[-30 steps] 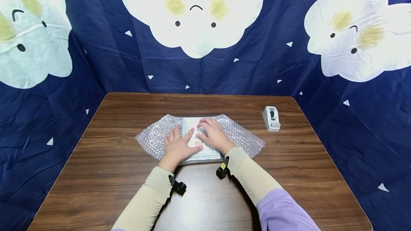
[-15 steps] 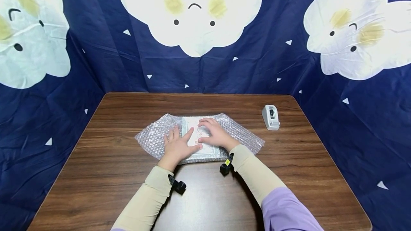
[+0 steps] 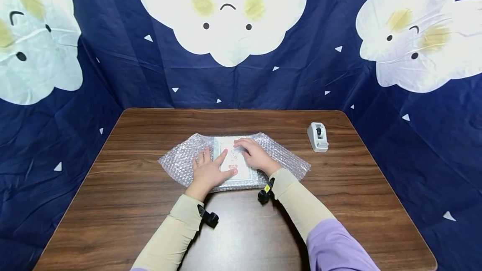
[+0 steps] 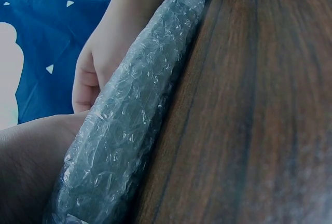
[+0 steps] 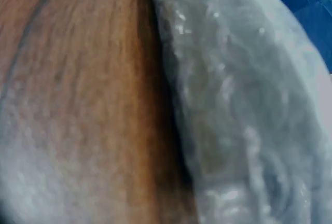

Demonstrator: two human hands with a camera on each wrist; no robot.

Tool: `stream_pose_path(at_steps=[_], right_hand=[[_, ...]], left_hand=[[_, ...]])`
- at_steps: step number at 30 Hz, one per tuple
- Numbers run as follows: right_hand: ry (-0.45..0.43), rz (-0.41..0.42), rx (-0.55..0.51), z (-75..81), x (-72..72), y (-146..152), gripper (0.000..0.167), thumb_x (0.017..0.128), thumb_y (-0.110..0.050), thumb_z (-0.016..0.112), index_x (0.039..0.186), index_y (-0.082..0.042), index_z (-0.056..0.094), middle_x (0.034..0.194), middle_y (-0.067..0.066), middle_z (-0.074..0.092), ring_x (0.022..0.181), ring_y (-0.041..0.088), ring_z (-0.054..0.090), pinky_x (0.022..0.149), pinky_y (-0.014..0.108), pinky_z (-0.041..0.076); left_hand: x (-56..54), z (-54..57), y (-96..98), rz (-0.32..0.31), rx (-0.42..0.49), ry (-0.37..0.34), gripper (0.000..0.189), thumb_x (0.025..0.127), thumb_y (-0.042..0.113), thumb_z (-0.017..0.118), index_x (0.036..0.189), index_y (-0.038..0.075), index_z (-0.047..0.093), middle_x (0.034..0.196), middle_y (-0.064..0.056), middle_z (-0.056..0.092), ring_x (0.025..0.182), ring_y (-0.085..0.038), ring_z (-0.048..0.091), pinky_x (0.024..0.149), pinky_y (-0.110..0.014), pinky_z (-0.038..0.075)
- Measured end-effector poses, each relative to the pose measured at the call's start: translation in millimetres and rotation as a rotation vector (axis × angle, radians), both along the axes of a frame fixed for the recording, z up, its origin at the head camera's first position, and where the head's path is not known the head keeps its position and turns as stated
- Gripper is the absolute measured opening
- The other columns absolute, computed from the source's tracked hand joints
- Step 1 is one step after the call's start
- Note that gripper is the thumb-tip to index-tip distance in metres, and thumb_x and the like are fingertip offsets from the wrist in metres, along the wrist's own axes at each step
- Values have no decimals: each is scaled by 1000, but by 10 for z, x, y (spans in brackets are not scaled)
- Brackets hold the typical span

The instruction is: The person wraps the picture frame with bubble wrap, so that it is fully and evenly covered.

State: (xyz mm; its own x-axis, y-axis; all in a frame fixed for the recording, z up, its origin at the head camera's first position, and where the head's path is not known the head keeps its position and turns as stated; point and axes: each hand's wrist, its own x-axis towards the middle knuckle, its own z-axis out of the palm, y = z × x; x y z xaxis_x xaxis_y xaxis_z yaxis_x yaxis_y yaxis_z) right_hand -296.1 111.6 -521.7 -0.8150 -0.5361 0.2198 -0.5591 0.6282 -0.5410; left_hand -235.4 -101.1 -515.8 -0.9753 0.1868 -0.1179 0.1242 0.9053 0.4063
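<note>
A flat white rectangular item (image 3: 242,174) with a pale border and small orange print shows through bubble wrap (image 3: 183,162) in the middle of the table. Loose wings of the wrap spread out to both sides. My left hand (image 3: 208,174) lies over the left part of the package with fingers spread and thumb pointing right. Over the right part is my right hand (image 3: 257,156), its fingers bent loosely over the top surface and its thumb drawn in near them. The left wrist view shows the thick wrapped front edge (image 4: 129,110) along the tabletop; the right wrist view has it blurred.
A white tape dispenser (image 3: 318,138) stands on the wooden table (image 3: 357,204) at the back right. Dark blue curtains (image 3: 237,89) with cloud prints enclose the table at the back and both sides. Black cameras (image 3: 209,219) hang from both wrists.
My right hand has shifted slightly right over the package, and its thumb has drawn in towards the fingers, exposing more of the orange print. My left hand stays in place.
</note>
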Motion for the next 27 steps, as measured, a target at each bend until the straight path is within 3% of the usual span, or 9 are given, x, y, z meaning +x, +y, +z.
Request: stream_pose_path(at_steps=[4,11,21,27], right_hand=[[13,18,37,8,6,-1,25,102,-18,60,124,-13,67,144,7,57,138,28,47,117,48,32],[4,41,90,-1,6,5,40,86,-44,79,119,-23,70,148,4,52,141,27,41,117,54,28],[-16,67,62,31,21,5,20,90,-38,76,106,-26,78,150,8,51,141,27,39,118,56,25],[-13,37,56,14,39,7,8,94,-30,73,99,-25,78,147,5,54,141,26,39,118,53,26]], left_hand=[[-1,7,3,-3,1,-1,89,84,80,54,159,36,33,164,-32,3,150,-53,0,115,-72,-3],[-7,3,0,-12,-7,1,89,84,80,52,159,36,33,164,-32,3,150,-54,2,114,-73,-2],[-22,-6,-10,-15,-5,-1,85,86,79,49,158,37,33,164,-31,2,150,-53,1,114,-73,-2],[-17,-14,-3,-10,-10,-8,83,87,79,49,158,39,33,165,-30,3,150,-53,1,115,-72,-2]])
